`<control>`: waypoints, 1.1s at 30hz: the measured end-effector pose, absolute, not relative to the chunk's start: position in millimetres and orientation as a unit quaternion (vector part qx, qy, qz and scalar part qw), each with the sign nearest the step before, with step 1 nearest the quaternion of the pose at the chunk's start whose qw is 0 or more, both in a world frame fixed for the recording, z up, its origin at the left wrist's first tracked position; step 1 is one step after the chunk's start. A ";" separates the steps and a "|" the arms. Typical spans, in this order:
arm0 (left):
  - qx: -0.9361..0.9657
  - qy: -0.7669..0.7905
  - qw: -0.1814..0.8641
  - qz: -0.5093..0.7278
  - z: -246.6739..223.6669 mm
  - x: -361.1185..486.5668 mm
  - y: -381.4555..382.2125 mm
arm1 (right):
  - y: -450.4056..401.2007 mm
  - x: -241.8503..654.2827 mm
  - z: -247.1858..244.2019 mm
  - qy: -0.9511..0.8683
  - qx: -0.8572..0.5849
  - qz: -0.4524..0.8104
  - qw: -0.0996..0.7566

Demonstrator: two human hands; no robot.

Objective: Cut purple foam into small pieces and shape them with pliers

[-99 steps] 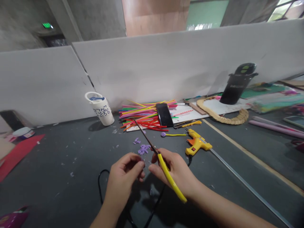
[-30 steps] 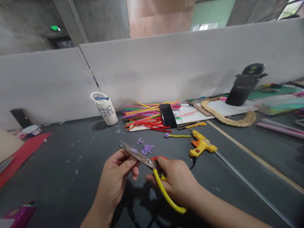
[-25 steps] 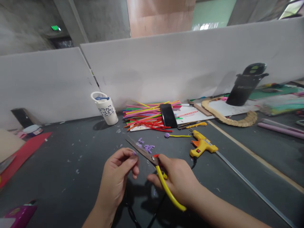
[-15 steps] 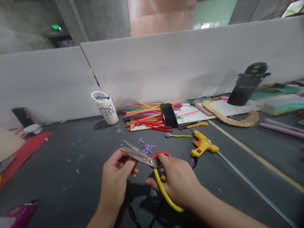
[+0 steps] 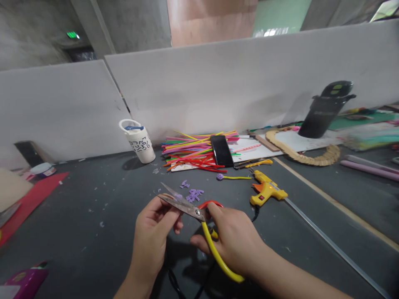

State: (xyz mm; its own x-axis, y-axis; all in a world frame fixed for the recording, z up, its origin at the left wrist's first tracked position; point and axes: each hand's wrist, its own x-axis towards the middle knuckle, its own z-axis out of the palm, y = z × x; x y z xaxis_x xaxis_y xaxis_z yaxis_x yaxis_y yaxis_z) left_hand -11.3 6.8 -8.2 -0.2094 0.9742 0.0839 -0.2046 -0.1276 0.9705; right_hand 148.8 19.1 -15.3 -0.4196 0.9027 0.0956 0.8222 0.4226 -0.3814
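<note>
My right hand (image 5: 235, 241) grips the scissors (image 5: 197, 212), which have one red and one yellow handle. Their blades are parted and point left, with the tips by my left hand (image 5: 154, 232). The fingers of my left hand are pinched together beside the lower blade; what they hold is too small and hidden to name. Just beyond the blades, small purple pieces (image 5: 195, 195) lie on the dark table (image 5: 102, 199). A yellow stem with a purple ball (image 5: 220, 177) at its end rests farther back.
At the right lies a yellow glue gun (image 5: 268, 190) with a long clear stick. Behind are colourful pipe cleaners (image 5: 190, 149), a phone (image 5: 222, 150), a white cup (image 5: 141, 145) and a black tumbler (image 5: 322, 114). Red paper (image 5: 40, 199) is at the left.
The yellow handle has swung slightly outward, down and to the right. Both hands are otherwise in nearly the same place.
</note>
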 end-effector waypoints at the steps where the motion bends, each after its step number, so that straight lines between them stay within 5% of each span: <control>1: 0.416 0.462 0.473 0.624 -8.4 -11.3 6.8 | 19.2 148.9 -15.1 -0.831 -0.520 0.138 0.143; 33: 0.411 0.413 0.506 0.636 -9.6 -12.0 7.7 | 19.2 147.5 -12.4 -0.832 -0.519 0.156 0.118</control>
